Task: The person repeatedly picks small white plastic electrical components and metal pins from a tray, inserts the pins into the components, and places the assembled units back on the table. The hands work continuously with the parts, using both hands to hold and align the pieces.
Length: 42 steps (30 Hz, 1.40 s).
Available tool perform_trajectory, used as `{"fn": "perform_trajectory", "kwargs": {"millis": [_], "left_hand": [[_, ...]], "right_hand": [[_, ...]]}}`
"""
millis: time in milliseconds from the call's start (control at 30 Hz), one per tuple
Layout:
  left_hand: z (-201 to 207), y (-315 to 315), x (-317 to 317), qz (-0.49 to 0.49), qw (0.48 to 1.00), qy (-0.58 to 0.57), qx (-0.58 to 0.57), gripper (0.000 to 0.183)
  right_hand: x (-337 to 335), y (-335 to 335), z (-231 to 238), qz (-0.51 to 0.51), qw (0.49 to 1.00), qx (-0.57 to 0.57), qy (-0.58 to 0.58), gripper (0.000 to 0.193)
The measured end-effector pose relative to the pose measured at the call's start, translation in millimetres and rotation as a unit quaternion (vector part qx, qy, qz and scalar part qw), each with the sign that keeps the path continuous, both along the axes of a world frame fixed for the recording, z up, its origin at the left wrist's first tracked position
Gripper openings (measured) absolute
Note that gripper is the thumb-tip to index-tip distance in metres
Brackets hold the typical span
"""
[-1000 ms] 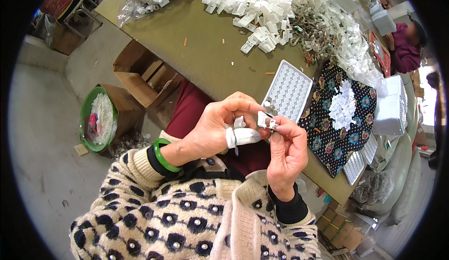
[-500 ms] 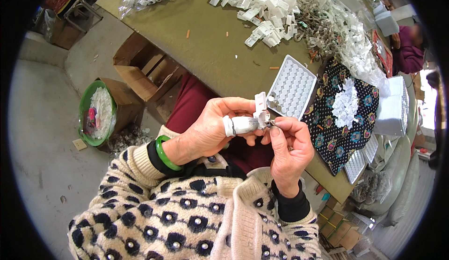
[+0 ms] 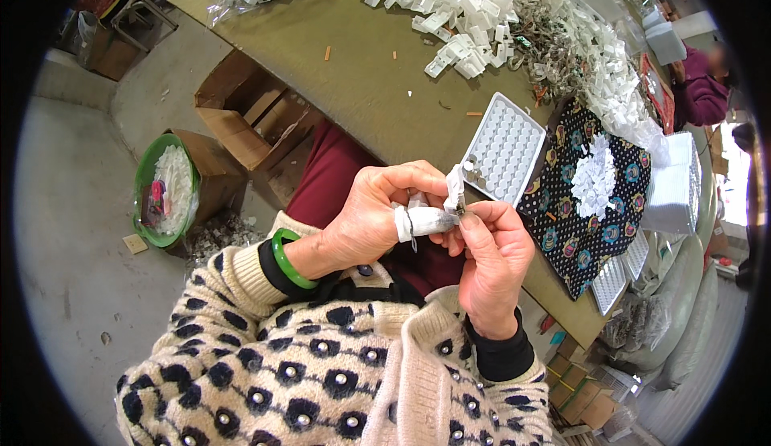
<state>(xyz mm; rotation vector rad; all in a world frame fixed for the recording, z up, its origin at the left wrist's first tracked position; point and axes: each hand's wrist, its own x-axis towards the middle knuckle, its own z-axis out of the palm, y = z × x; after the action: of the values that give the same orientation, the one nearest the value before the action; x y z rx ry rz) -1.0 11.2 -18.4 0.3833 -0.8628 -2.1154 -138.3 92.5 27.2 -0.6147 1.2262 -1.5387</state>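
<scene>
My left hand is closed on a small white plastic casing, held up between its fingers. A white wrapping with a dark tie covers one of its digits, and its tip looks grey. From the right, my right hand meets the lower end of the casing. Its thumb and forefinger are pinched over a tiny dark part there, too small and too covered to name. A grey-white tray with rows of round pockets lies on the table just beyond my hands, with several small metallic discs at its near left edge.
White plastic casings are heaped on the green table, beside tangled wired parts. A patterned dark cloth bears white pieces. Stacked trays stand right. Left are a green basin and an open carton. Another person sits far right.
The white casing has turned, so its narrower side faces me. My left hand's wrapped digit has rolled a little, and my right hand has shifted slightly left. Both hands stay together at the casing.
</scene>
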Motion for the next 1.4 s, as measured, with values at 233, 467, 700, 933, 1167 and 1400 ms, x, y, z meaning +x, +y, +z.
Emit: {"fn": "perform_trajectory", "kwargs": {"millis": [233, 467, 700, 933, 1167, 1400], "left_hand": [[1.9, -2.3, -0.1, 0.013, 1.0, 0.011, -0.001, 0.023], [5.9, -1.4, 2.1, 0.01, 0.998, -0.069, -0.004, 0.014], [14.7, 6.8, -1.3, 0.187, 0.901, -0.286, -0.267, 0.013], [22.9, 6.0, 6.1, -0.012, 0.977, -0.032, 0.211, 0.021], [22.6, 2.2, 10.2, -0.056, 0.961, -0.02, 0.27, 0.022], [20.7, 2.6, 8.3, 0.061, 0.985, -0.12, 0.104, 0.029]], "right_hand": [[2.1, 1.2, 0.4, 0.0, 0.995, 0.012, 0.095, 0.008], [4.5, -2.8, -9.4, -0.039, 0.823, -0.143, 0.549, 0.018], [7.6, -6.7, -16.3, -0.066, 0.737, -0.226, 0.633, 0.032], [12.4, -2.1, -13.1, -0.074, 0.845, -0.138, 0.512, 0.016], [13.5, -8.6, -15.1, -0.073, 0.786, -0.2, 0.581, 0.017], [4.3, -9.8, -14.3, 0.022, 0.954, 0.093, -0.286, 0.014]]}}
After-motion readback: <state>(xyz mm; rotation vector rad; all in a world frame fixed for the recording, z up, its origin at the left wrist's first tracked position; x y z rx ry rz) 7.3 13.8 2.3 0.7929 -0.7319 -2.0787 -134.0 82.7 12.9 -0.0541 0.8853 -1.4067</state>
